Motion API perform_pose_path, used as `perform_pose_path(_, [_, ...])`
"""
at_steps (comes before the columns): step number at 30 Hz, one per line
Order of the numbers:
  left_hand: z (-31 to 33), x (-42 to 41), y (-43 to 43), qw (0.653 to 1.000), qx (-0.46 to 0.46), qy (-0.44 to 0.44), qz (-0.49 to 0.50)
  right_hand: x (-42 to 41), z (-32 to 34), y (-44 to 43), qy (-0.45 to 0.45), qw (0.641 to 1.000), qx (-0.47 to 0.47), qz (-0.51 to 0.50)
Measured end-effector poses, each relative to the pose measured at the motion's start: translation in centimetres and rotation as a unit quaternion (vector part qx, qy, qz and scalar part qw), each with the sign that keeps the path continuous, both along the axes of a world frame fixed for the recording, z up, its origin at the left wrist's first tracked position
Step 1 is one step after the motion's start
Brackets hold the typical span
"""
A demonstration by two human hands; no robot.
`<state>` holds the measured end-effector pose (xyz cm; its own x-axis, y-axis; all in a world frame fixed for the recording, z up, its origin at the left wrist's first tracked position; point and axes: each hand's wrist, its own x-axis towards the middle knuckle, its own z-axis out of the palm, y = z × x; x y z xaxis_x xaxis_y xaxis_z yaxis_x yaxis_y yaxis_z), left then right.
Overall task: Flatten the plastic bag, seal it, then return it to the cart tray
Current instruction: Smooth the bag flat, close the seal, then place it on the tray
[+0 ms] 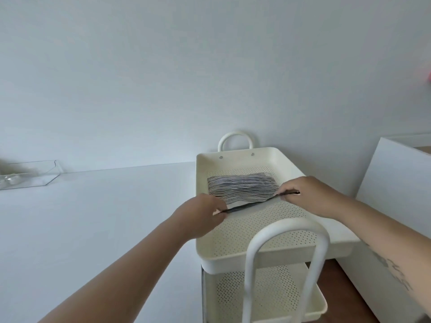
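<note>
A clear plastic bag point(242, 188) holding black-and-white striped fabric lies in the top tray point(268, 234) of a cream cart, toward the tray's far side. A dark zip strip runs along the bag's near edge. My left hand point(200, 216) pinches the left end of that strip. My right hand point(310, 197) pinches its right end. The strip is stretched straight between the two hands, just above the perforated tray floor.
The cart has a looped handle at the far end point(236, 139) and another at the near end point(286, 259), plus a lower perforated tray point(268, 292). A white table point(93, 217) lies to the left with a clear box point(28, 174). A white cabinet point(396, 183) stands at right.
</note>
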<state>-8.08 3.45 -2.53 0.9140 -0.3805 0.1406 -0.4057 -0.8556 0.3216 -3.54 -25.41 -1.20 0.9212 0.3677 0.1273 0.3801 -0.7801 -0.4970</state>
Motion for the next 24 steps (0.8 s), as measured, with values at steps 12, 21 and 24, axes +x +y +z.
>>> perform_pose_path(12, [-3.3, 5.3, -4.6, 0.991, 0.117, 0.048, 0.040, 2.3, -2.0, 0.5, 0.104, 0.994, -0.002, -0.036])
perform_pose_path(21, [-5.9, 9.5, -5.2, 0.970, 0.169, 0.147, 0.093, 6.0, -5.2, 2.8, 0.087, 0.982, -0.168, -0.016])
perform_pose_path(24, [-5.8, 9.9, -5.2, 0.970, 0.167, 0.148, 0.093, 6.3, -5.4, 2.7, 0.075, 0.979, -0.187, -0.017])
